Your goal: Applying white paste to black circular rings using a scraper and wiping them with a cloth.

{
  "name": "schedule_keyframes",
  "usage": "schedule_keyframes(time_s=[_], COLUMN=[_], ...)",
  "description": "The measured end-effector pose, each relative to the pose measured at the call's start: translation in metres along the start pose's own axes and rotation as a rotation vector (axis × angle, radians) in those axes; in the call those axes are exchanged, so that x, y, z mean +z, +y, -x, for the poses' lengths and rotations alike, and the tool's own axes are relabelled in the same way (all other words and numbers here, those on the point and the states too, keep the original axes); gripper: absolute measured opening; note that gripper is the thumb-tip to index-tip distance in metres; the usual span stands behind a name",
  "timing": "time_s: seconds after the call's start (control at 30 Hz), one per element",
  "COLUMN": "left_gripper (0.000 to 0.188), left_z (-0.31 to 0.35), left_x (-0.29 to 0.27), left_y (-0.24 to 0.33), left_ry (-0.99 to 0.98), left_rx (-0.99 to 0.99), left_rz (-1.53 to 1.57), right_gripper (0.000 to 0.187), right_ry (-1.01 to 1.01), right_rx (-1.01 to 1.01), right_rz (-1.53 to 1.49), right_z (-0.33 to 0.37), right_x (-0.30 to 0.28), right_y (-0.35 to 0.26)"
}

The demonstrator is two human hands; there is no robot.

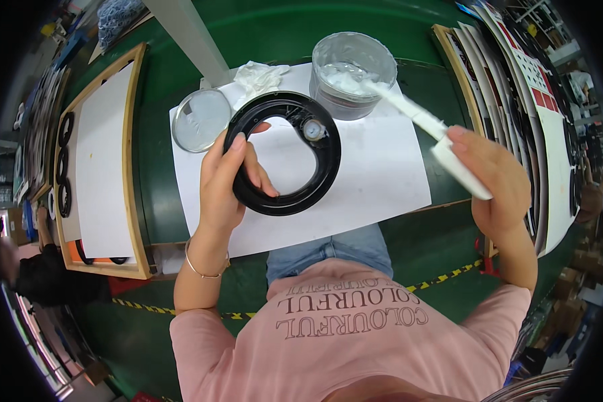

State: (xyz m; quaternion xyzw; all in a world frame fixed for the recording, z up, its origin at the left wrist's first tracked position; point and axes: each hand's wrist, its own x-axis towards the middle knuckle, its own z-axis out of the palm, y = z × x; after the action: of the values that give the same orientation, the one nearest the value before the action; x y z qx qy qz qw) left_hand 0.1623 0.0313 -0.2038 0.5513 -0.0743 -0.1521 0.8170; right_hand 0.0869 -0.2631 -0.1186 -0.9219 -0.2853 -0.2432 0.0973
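Note:
My left hand (231, 171) grips a black plastic ring housing (328, 164) by its left side, with fingers through the opening. A small round whitish fitting (313, 130) sits inside the ring's upper right. In my right hand (492, 174) is a long white tool with a thick handle (459, 167), slanting down to the left. Its far end reaches over the rim into a clear tub (352, 110) of white grease (345, 77); the tip is blurred into the grease, so its shape cannot be told.
A round clear lid (202, 120) and a crumpled white tissue (258, 77) lie at the back of the white sheet (375, 174). A wooden-framed tray (137, 174) with black rings stands left; stacked boards (489, 100) stand right. A grey post (191, 40) rises behind. Another person's dark sleeve (43, 278) shows far left.

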Motion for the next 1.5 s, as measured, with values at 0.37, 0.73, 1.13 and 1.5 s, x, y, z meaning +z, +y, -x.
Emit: schedule_keyframes(time_s=[0.37, 0.73, 1.13, 1.5], left_gripper=[0.04, 0.039, 0.039, 0.039], left_z=[-0.004, -0.005, -0.005, -0.005], left_x=[0.013, 0.015, 0.013, 0.014], left_y=[0.003, 0.001, -0.005, -0.004], left_ry=[-0.056, -0.062, -0.056, -0.04], left_rx=[0.008, 0.02, 0.058, 0.064], left_rz=[-0.054, -0.035, -0.099, -0.13], right_gripper=[0.023, 0.024, 0.018, 0.029], right_ry=[-0.011, -0.052, -0.078, 0.322], right_rx=[-0.01, 0.094, 0.344, 0.913], right_rz=[-0.358, -0.374, -0.558, -1.056], right_z=[0.002, 0.006, 0.024, 0.029], right_x=[0.019, 0.02, 0.03, 0.052], right_y=[0.0, 0.007, -0.001, -0.004])
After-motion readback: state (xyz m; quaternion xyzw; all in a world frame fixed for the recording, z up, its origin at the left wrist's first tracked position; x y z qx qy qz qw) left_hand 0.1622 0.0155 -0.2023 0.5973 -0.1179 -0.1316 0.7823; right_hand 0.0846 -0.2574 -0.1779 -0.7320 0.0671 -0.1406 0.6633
